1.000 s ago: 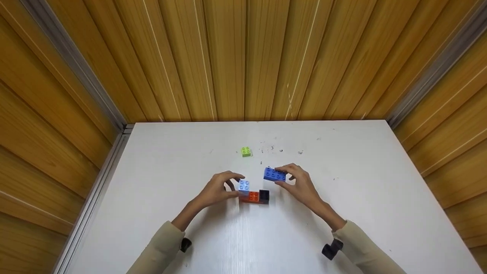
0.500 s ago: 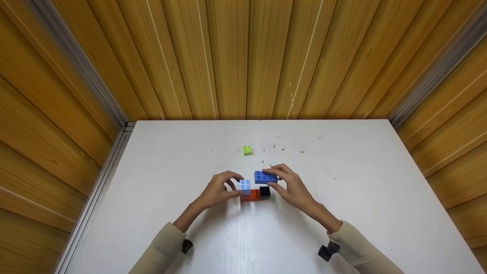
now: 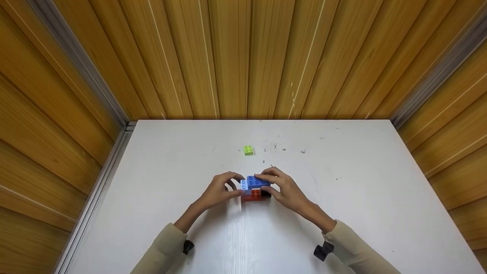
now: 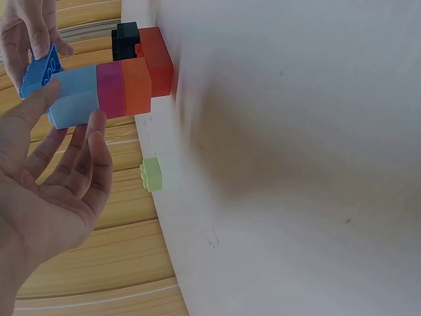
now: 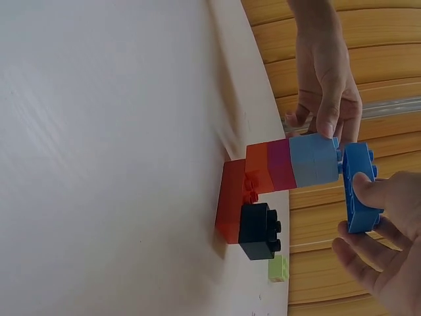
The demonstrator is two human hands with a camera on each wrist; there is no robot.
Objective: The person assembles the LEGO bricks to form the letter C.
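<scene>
A brick stack rises from the table: a long red brick point(image 5: 230, 201) at the base, then at one end orange point(image 5: 258, 166), magenta point(image 5: 281, 163) and light blue bricks point(image 5: 312, 160). A black brick point(image 5: 258, 229) sits on the red brick's other end. My left hand point(image 3: 218, 190) pinches the light blue bricks at the top between thumb and fingers. My right hand point(image 3: 287, 192) holds a blue eight-stud brick point(image 3: 255, 181) partly over the light blue studs, its other end overhanging above the black brick. In the left wrist view it looks tilted; whether it touches the studs I cannot tell.
A lime green four-stud brick point(image 3: 248, 150) lies farther back on the white table point(image 3: 182, 152). Dark marks dot the tabletop near it. Wood-patterned panels point(image 3: 228, 57) stand behind the table and at both sides.
My right hand has moved left with the blue brick, bringing it from beside the stack to over the light blue top. My left hand keeps its hold in nearly the same place.
</scene>
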